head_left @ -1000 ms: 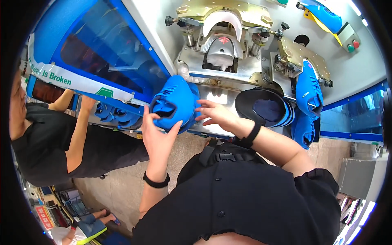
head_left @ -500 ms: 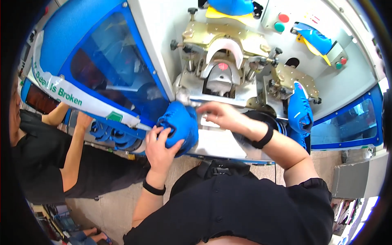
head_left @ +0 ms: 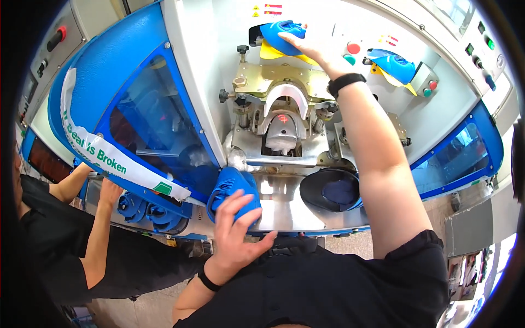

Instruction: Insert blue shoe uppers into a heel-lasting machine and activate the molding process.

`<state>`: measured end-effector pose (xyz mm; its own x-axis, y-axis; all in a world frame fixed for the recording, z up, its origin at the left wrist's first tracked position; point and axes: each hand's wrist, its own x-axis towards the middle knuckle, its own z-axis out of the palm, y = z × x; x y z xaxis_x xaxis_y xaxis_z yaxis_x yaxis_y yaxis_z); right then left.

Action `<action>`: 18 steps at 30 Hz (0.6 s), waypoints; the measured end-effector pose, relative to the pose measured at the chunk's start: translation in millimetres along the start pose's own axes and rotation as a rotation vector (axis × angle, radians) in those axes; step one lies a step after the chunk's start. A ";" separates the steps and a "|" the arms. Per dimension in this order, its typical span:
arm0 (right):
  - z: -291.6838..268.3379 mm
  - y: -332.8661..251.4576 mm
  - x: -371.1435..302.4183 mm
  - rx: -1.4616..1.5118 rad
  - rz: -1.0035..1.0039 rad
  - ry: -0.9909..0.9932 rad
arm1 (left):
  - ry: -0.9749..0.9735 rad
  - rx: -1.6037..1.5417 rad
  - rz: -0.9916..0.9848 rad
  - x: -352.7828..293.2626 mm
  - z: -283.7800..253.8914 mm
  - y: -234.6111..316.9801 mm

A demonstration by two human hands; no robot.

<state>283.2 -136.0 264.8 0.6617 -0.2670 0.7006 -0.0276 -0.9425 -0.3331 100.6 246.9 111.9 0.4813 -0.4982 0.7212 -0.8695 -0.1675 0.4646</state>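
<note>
On the metal ledge a pair of blue lace-up shoes (head_left: 227, 183) stands against the machine's left door. Right by them is my left hand (head_left: 235, 232), its fingers spread and its fingertips overlapping the shoes' near side in view. Stretched up to the machine's back wall, my right hand (head_left: 314, 48) closes on a blue shoe upper (head_left: 284, 28) that sits over a yellow curved plate (head_left: 272, 51). Part of that grip is hidden behind the upper. Below it, the press has a pale U-shaped pad (head_left: 286, 94) above a rounded metal form (head_left: 281, 134) with a red light mark.
Another blue upper (head_left: 395, 66) sits on a yellow holder at right. Red and green buttons (head_left: 353, 53) are on the back wall. A black rounded piece (head_left: 311, 191) lies on the ledge. Blue window doors (head_left: 158, 109) flank the bay. A co-worker's arms (head_left: 98, 218) are at left.
My right hand has gone from beside the shoes up to the upper on the back wall. My left hand has let go of the shoes and drawn back towards me.
</note>
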 end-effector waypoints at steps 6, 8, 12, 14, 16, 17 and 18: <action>-0.1 -47.5 -154.7 -0.147 -0.336 0.186 | -0.234 -0.902 -0.617 8.0 45.4 -18.5; -1.2 -63.1 -235.3 -0.066 -0.280 0.078 | -0.275 -1.270 -0.992 2.3 56.3 -28.7; -18.9 -89.0 -352.9 0.024 -0.154 -0.132 | -0.399 -1.292 -1.273 -9.6 65.3 -41.0; -26.3 -92.5 -368.3 0.028 0.008 -0.177 | -0.384 -1.296 -1.243 -11.5 70.3 -38.1; -29.0 -91.0 -358.5 -0.022 -0.025 -0.196 | -0.287 -1.307 -1.324 -7.7 76.9 -34.6; -29.6 -89.1 -348.6 -0.051 -0.024 -0.207 | -0.195 -1.339 -1.315 -2.9 81.1 -34.6; -27.2 -88.4 -338.1 -0.039 -0.012 -0.192 | -0.134 -1.382 -1.326 3.5 85.9 -36.8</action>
<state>41.5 32.1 74.4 0.7928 -0.2158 0.5699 -0.0451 -0.9534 -0.2982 124.8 178.3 53.2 0.5944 -0.7020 -0.3923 0.7044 0.2192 0.6751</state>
